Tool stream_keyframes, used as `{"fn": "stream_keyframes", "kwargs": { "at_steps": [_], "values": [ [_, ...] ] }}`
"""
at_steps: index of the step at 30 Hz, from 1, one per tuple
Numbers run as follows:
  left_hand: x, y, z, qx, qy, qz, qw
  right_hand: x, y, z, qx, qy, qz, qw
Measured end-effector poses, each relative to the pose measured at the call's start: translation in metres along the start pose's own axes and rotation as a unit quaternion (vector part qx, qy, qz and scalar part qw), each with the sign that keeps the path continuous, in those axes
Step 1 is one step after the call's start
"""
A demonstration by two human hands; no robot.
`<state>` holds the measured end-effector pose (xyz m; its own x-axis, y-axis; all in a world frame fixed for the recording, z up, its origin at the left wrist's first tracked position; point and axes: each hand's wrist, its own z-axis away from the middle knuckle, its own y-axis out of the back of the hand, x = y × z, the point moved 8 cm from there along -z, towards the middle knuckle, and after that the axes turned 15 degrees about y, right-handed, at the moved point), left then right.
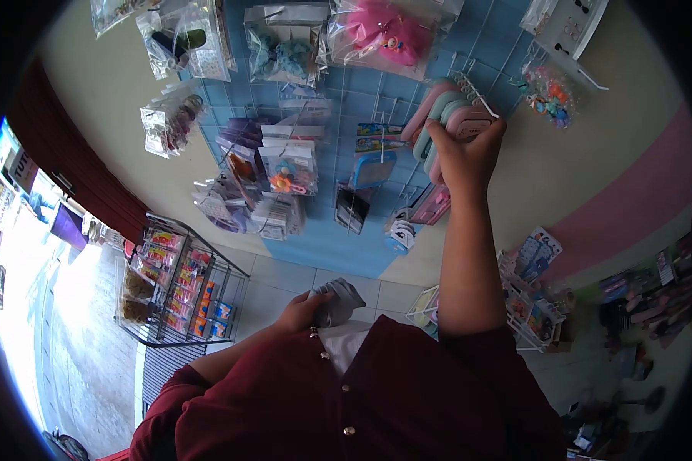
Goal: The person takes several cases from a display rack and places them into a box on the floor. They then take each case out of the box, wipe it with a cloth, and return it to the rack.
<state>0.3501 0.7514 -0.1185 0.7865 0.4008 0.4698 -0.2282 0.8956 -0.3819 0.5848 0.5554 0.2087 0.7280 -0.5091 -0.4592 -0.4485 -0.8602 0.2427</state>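
Observation:
My right hand (467, 157) reaches up to a row of pink and green items (437, 115) hanging from a wire hook on the blue wall grid. Its thumb and fingers are closed around the front pink one, near the hook's tip. Low in front of my chest, my left hand (304, 309) holds a crumpled grey bundle (338, 302), its fingers wrapped round one side. Below the pink and green items hang a pink packet (432, 206) and a blue-framed item (374, 169).
Bagged hair accessories (287, 54) hang across the blue grid (323, 230). A black wire rack (184, 284) with colourful packets stands at the lower left. At the right are a white wire rack (527, 326) and hanging goods. A bright doorway lies far left.

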Motion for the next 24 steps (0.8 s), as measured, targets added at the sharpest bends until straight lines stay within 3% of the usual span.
{"fn": "stream_keyframes", "kwargs": {
  "at_steps": [4,7,9,10,12,18,22,24],
  "values": [
    [0.005,-0.006,0.010,-0.013,0.002,0.021,1.000,-0.008,0.004,0.005,0.014,0.014,0.006,1.000],
    [0.006,-0.004,0.008,-0.017,0.000,0.020,1.000,-0.007,0.006,0.013,-0.053,0.011,0.013,0.998],
    [0.007,-0.002,0.006,-0.019,0.001,0.013,1.000,-0.002,0.002,0.018,-0.066,0.035,-0.156,0.985],
    [0.009,-0.003,0.008,-0.021,-0.001,0.014,1.000,0.003,0.007,0.016,-0.063,0.036,-0.153,0.986],
    [0.010,-0.004,0.009,-0.024,0.000,0.015,1.000,0.019,0.006,0.017,-0.113,-0.005,-0.159,0.981],
    [0.009,-0.005,-0.001,-0.039,0.003,0.000,0.999,0.030,0.012,0.019,-0.115,-0.071,-0.193,0.972],
    [0.006,-0.004,-0.003,-0.021,0.019,-0.044,0.999,0.036,0.018,0.026,-0.141,-0.124,-0.203,0.961],
    [0.008,-0.010,0.002,-0.036,0.022,-0.041,0.998,0.026,0.032,0.025,-0.171,-0.038,-0.087,0.981]
  ]
}}
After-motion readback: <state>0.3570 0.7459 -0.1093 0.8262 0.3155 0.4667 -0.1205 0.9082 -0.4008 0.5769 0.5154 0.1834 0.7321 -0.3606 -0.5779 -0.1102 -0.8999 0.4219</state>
